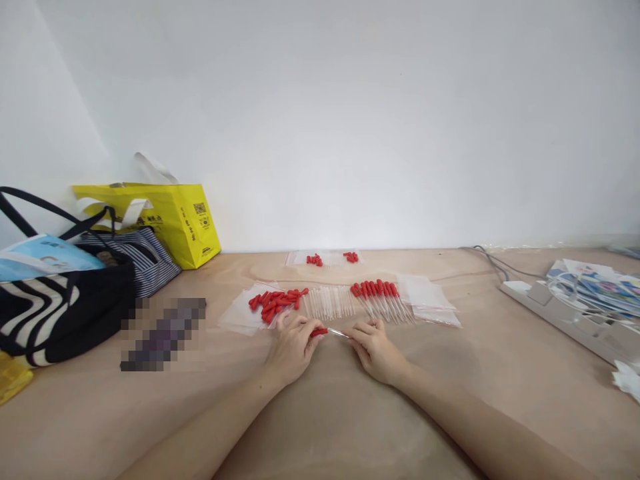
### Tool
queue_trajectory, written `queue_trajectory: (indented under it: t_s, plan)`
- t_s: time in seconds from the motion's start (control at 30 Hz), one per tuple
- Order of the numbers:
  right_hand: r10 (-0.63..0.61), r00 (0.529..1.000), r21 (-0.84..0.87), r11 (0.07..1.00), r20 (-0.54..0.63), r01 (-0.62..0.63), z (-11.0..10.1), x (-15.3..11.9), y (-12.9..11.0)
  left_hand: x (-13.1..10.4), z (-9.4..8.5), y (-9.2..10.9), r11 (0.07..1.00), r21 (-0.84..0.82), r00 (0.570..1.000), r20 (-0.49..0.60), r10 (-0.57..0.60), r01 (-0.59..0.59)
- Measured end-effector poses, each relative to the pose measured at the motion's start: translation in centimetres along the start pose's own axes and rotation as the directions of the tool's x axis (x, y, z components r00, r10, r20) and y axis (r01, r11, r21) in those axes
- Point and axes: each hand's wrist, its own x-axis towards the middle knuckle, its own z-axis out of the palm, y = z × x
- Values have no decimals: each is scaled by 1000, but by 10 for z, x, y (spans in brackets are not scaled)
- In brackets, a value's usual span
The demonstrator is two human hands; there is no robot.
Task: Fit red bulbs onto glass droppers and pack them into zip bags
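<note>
Between thumb and fingers, my left hand (pixel 295 347) pinches a red rubber bulb (pixel 319 332). My right hand (pixel 374 348) grips a thin clear tube (pixel 340 333) whose left end meets the bulb. Just beyond my left hand, loose red bulbs (pixel 275 303) lie on clear plastic bags (pixel 240 310). A row of bare clear tubes (pixel 329 303) lies in the middle. Right of it are several tubes with red bulbs on their ends (pixel 383 299). More flat plastic bags (pixel 427 300) lie beyond my right hand.
Further back lies a bag with red bulbs and tubes (pixel 330 259). At left are a yellow bag (pixel 195 227), a striped pouch (pixel 153 260), a black bag (pixel 65 313) and a blurred dark object (pixel 165 335). A white power strip (pixel 560 320) and printed sheets (pixel 600 283) are at right.
</note>
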Motion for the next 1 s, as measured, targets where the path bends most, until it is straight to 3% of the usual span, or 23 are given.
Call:
queue_trajectory:
  t_s: [0.47,0.67,1.0]
  plan:
    - [-125,981,-48,992,-151,119,6,5,-6,-1,0,5,991,-118,997,-42,-65,60]
    - [-222,962,-141,970,-158,200,4,5,-4,-2,-1,5,989,-144,1000,-2,13,-13]
    - [-218,973,-103,972,-82,209,7,9,-13,-3,-4,13,987,-151,997,54,62,-53]
